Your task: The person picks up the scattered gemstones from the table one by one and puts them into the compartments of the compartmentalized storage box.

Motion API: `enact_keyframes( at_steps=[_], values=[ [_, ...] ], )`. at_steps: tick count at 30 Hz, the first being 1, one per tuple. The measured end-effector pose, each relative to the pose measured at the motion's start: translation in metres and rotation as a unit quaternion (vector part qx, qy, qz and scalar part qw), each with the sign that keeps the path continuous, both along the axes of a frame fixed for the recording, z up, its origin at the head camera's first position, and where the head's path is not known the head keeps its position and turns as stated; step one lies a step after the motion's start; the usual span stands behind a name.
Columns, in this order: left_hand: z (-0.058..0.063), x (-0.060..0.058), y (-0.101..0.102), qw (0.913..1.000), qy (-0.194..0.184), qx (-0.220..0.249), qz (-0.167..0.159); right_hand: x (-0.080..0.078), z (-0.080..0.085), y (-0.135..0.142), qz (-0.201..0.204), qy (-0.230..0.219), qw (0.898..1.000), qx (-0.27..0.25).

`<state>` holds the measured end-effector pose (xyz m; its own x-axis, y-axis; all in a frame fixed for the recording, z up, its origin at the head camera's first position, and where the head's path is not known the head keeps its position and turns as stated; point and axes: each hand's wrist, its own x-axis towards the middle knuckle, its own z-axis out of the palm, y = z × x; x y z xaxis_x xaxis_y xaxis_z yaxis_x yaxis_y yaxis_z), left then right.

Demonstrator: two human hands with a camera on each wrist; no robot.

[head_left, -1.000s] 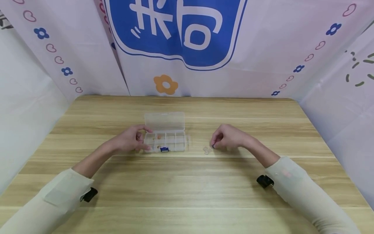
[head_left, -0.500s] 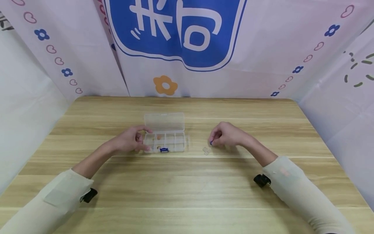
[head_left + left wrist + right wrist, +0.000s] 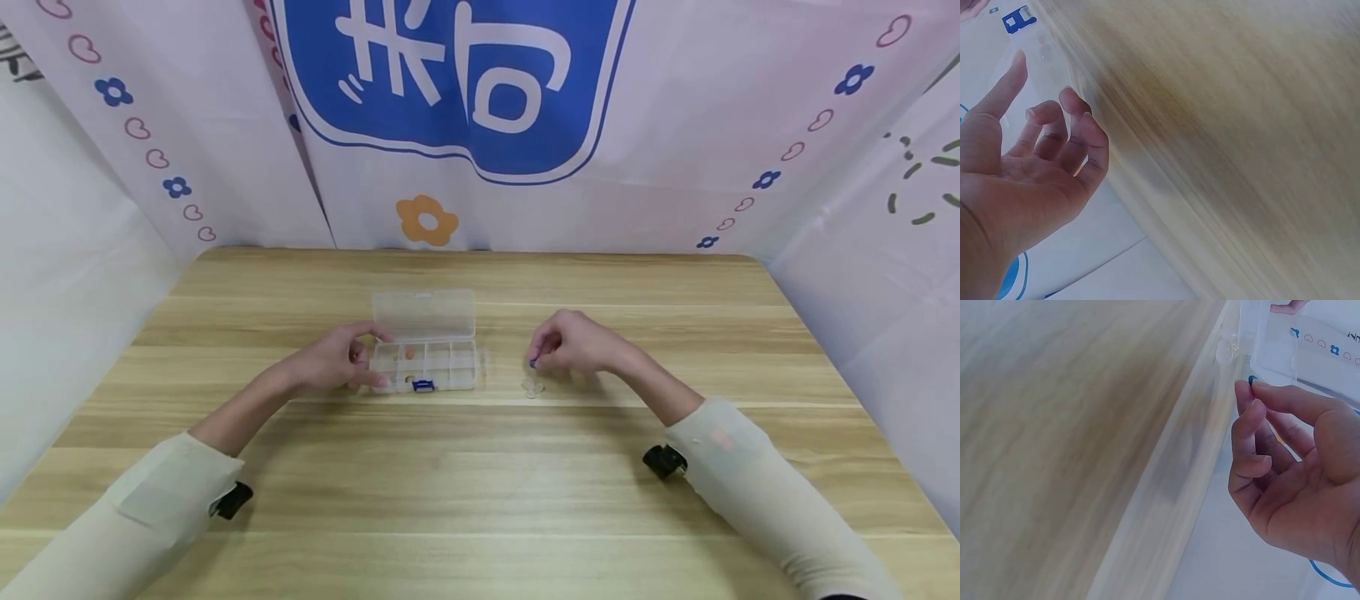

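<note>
A clear plastic compartment box (image 3: pixel 462 380) lies on the table with its lid (image 3: pixel 423 315) raised at the back. My left hand (image 3: pixel 330 358) grips the box's left end, index finger at the back corner and thumb at the front. A blue latch (image 3: pixel 423 386) sits on the front edge. Small orange pieces (image 3: pixel 410 353) lie in the left compartments. Right of the box, my right hand (image 3: pixel 576 343) pinches a small blue bead-like piece (image 3: pixel 1252 380) between thumb and index finger. Just below these fingertips, several small clear round pieces (image 3: pixel 532 387) lie on the table.
The wooden table (image 3: pixel 465 500) runs back to a printed white cloth (image 3: pixel 660 200), with more cloth at both sides. Black wrist cameras (image 3: pixel 664 461) are strapped near both sleeves.
My right hand has moved slightly left and back with the blue piece, coming over the clear round pieces. My left hand and the box stay in place.
</note>
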<state>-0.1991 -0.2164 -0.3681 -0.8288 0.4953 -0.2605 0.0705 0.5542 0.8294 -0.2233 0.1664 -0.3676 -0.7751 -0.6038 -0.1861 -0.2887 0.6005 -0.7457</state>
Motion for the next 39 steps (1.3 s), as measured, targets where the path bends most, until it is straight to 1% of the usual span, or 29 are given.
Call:
enact_keyframes(
  at_steps=[8,16,26,33,39],
  values=[
    [0.0,-0.001,0.001,1.0,0.003,-0.004,-0.005,0.0,0.003,-0.004,-0.003,-0.003,1.0,-0.005],
    [0.0,0.001,0.002,1.0,0.006,-0.004,-0.001,-0.001,0.004,-0.006,0.002,0.003,1.0,-0.004],
    [0.001,0.0,0.003,0.9999,0.008,-0.009,-0.005,-0.003,0.005,-0.011,0.005,0.012,1.0,0.003],
    [0.002,0.001,0.003,0.9996,0.022,-0.016,-0.011,-0.004,0.007,-0.017,0.011,0.017,1.0,-0.006],
    [0.001,0.0,0.001,0.999,0.037,-0.014,-0.022,-0.006,0.007,-0.023,0.017,0.024,0.999,-0.013]
  ],
)
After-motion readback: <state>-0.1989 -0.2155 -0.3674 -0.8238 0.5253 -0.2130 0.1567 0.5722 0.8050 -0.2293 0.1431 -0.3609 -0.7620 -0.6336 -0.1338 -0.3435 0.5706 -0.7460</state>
